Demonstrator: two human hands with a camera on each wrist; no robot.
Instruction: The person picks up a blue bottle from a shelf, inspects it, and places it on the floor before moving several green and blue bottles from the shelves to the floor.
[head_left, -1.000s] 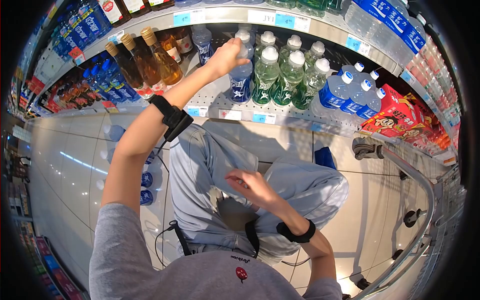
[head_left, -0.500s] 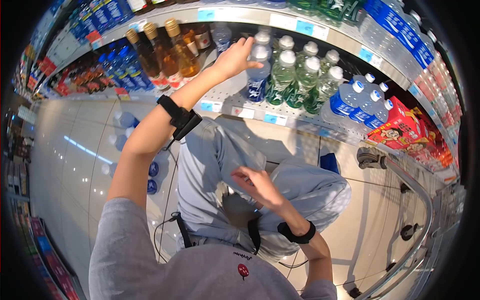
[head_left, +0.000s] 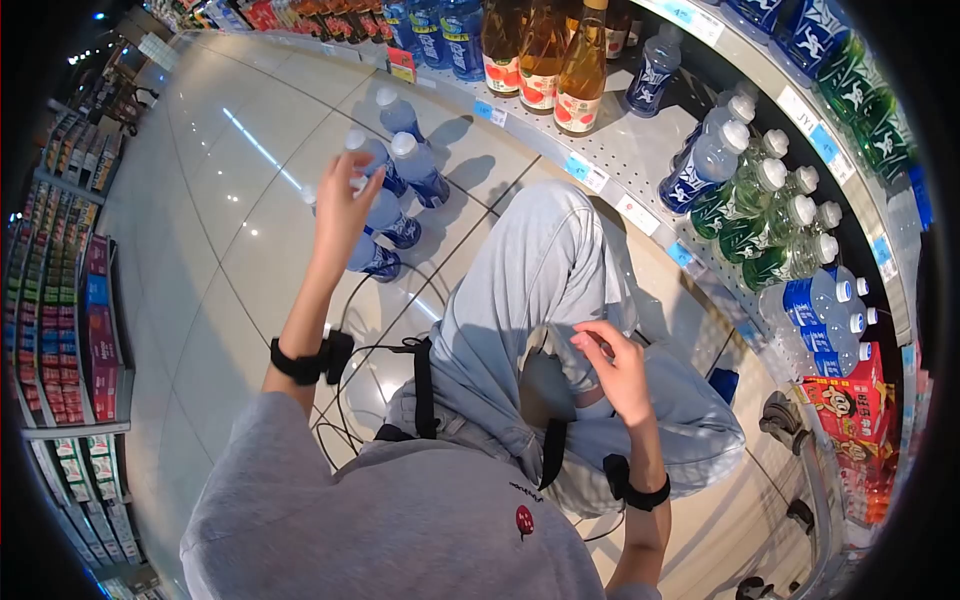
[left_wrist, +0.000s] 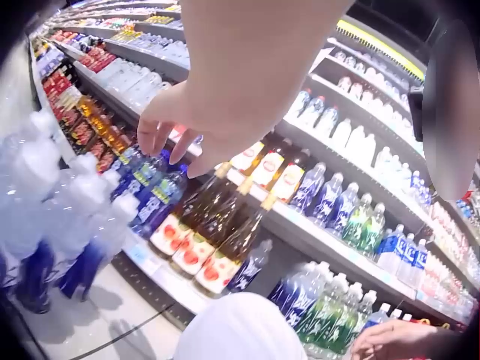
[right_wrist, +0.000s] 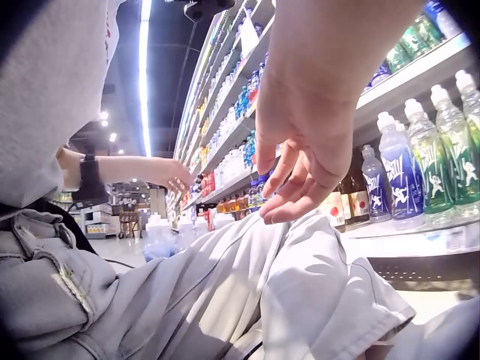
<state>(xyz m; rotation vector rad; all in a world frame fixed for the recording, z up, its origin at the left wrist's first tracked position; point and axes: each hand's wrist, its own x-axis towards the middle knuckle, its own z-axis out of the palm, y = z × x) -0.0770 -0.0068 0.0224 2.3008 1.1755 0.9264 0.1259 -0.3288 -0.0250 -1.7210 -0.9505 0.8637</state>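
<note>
My left hand hangs over a group of blue-labelled bottles standing on the floor, its fingers spread and loosely bent around nothing. Whether a fingertip touches a cap cannot be told. In the left wrist view that hand shows nothing between its fingers, with the floor bottles at the left. My right hand is above the lap, fingers relaxed and empty; the right wrist view shows the same hand hanging loosely. On the low shelf stand more blue-labelled bottles beside green ones.
Amber bottles with apple labels stand on the shelf, a single blue-labelled bottle beside them. Its edge runs past my knee. A metal cart frame and red boxes are at right; a cable lies by my hip.
My left hand has left the shelf bottles, empty, and swung over to the floor bottles at the left. The head view has turned left. My right hand stays above the lap.
</note>
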